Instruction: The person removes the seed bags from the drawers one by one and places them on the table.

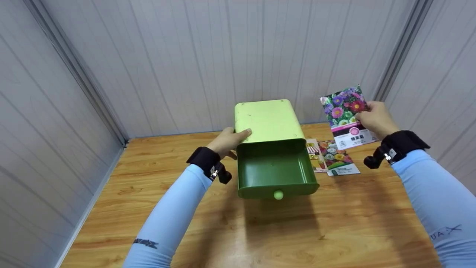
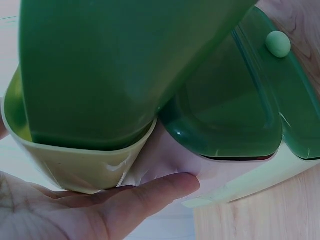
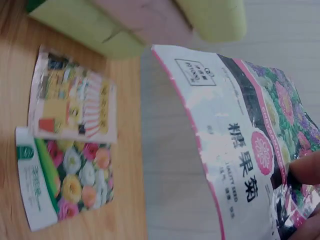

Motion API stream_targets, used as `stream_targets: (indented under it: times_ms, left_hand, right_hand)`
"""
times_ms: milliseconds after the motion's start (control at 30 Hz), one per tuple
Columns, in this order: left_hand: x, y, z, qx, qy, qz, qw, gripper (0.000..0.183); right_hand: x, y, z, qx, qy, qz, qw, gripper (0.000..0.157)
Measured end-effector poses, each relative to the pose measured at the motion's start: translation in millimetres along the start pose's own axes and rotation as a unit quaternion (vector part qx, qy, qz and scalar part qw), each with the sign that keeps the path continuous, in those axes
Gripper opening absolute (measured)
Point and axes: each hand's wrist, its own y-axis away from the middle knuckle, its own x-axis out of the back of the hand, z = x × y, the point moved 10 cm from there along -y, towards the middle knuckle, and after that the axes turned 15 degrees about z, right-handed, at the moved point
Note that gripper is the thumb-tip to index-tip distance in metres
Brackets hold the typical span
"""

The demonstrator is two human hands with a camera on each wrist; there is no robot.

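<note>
A small drawer cabinet with a yellow-green top stands near the back wall, its dark green top drawer pulled out, with nothing visible inside. My left hand rests against its upper left corner, thumb on top. In the left wrist view, straight fingers lie along the cabinet's side, below the pulled-out drawer. Raised to the right of the cabinet, a flower seed packet with colourful daisies is pinched by my right hand. The right wrist view shows the packet's white and pink label end.
Two more packets lie on the wooden table right of the cabinet: a pinkish one with a striped awning and a flower one, partly overlapping. Lower drawers are closed beneath the top one. White panel walls enclose the table's back and sides.
</note>
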Motion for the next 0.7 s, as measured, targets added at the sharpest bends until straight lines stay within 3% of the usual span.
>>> stream_targets:
  times_ms: [300, 700]
  left_hand:
    - [5.6, 1.4, -1.2, 0.000, -0.008, 0.009, 0.9999, 0.051]
    - [5.0, 3.6, -0.6, -0.008, -0.002, 0.008, 0.9999, 0.044]
  right_hand:
    - [-4.5, -11.8, 32.6, 0.051, 0.079, 0.012, 0.995, 0.052]
    - [-10.9, -17.6, 85.7, 0.047, 0.109, 0.008, 0.993, 0.054]
